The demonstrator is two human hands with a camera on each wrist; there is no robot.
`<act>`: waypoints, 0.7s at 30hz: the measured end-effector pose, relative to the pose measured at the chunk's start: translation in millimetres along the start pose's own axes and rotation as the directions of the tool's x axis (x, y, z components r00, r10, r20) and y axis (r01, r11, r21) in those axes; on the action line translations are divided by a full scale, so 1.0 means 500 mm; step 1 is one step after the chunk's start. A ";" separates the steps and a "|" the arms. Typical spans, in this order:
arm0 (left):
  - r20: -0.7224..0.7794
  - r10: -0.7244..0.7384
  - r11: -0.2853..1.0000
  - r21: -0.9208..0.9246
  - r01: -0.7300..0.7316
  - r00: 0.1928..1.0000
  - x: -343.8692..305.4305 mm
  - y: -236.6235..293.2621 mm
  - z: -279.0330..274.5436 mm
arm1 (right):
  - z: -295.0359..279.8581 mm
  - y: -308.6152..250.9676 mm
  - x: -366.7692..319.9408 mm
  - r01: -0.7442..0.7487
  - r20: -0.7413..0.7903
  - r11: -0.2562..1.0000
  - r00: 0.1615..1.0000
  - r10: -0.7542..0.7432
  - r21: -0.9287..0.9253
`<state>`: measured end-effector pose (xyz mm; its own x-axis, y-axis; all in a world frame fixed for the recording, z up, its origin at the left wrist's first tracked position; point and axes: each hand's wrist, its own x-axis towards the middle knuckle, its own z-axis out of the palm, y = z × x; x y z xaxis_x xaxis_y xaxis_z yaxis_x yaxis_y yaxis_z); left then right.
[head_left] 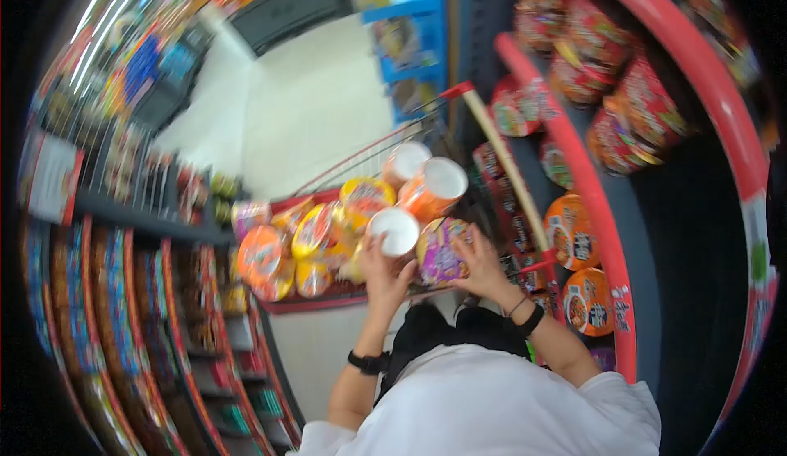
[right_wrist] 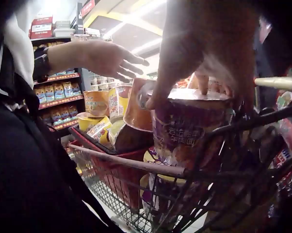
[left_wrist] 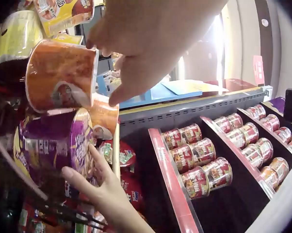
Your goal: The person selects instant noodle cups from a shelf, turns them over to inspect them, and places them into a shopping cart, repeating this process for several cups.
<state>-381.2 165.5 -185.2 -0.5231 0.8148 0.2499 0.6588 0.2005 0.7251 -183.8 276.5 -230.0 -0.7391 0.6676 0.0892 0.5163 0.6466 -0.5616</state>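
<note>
Purple noodle cup point(head_left: 440, 249) in the right hand's grasp

It is at the handle end of the cart point(right_wrist: 126, 161), its lid patterned purple and yellow. The right hand point(head_left: 485, 274) clasps it from above; the left hand point(head_left: 384, 270) has its fingers apart by a white-topped cup point(head_left: 395, 228) farther from the cart's handle. The right wrist view shows pale characters on the purple wall, hidden in the head view; the left wrist view shows shelved red cups point(left_wrist: 195, 182) beyond the cart, outside the right wrist view.

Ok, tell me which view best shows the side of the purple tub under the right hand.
The right wrist view: the purple tub shows large, side lettering readable, though the right hand covers part of its top. The left wrist view shows the side with smaller print; the head view mainly its round top, blurred.
</note>
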 end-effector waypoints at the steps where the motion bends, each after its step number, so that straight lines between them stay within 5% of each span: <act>1: 0.007 0.051 0.998 -0.040 -0.051 0.999 0.013 -0.016 -0.002 | 0.010 0.002 -0.005 -0.010 -0.036 1.000 0.999 0.010 -0.011; 8: 0.318 0.228 0.973 -0.036 -0.229 0.920 0.080 -0.091 -0.020 | 0.057 -0.033 -0.038 -0.245 -0.163 0.957 0.949 0.270 0.157; 13: 0.340 0.279 0.952 0.028 -0.306 0.898 0.120 -0.137 -0.024 | 0.067 -0.108 -0.063 -0.394 -0.306 0.898 0.846 0.437 0.196; 17: 0.321 0.367 0.925 -0.221 -0.308 0.873 0.144 -0.157 -0.018 | 0.076 -0.173 -0.083 -0.434 -0.362 0.874 0.796 0.486 0.219; 21: 0.335 0.369 0.922 -0.254 -0.294 0.867 0.153 -0.128 -0.052 | 0.085 -0.195 -0.098 -0.466 -0.407 0.842 0.737 0.539 0.270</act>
<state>-477.2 200.8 -195.9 -0.0295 0.9627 0.2690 0.6234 -0.1926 0.7578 -216.0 165.1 -214.5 -0.0906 0.9910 0.0983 0.6628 0.1336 -0.7367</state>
